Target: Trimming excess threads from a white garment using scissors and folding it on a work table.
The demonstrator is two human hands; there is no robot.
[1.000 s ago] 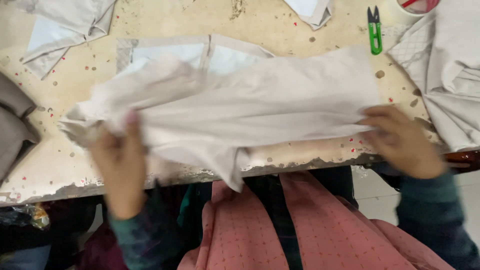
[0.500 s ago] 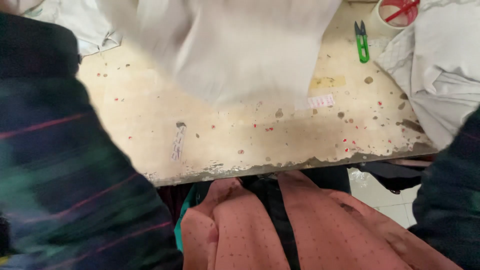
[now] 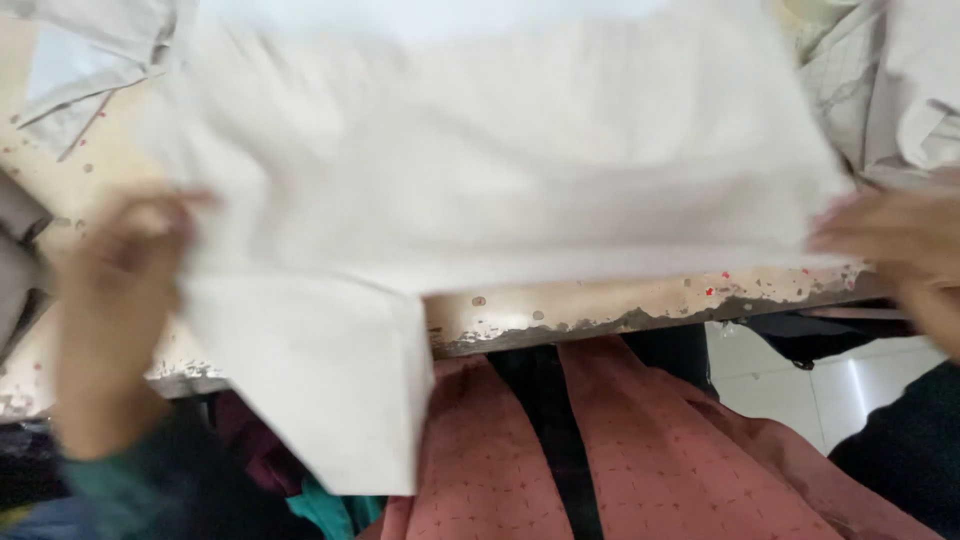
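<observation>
Head view: two hands spread a cream-white garment over a worn counter.

The left hand (image 3: 125, 270) pinches the cream-white garment (image 3: 500, 190) at its left edge; the right hand (image 3: 895, 240) grips its right edge, both blurred and well apart. A flap of it hangs over the chipped, paint-flecked counter (image 3: 600, 310) edge. More pale cloth pieces (image 3: 890, 90) lie at the right. A pink dotted garment (image 3: 690, 450) shows below.
</observation>
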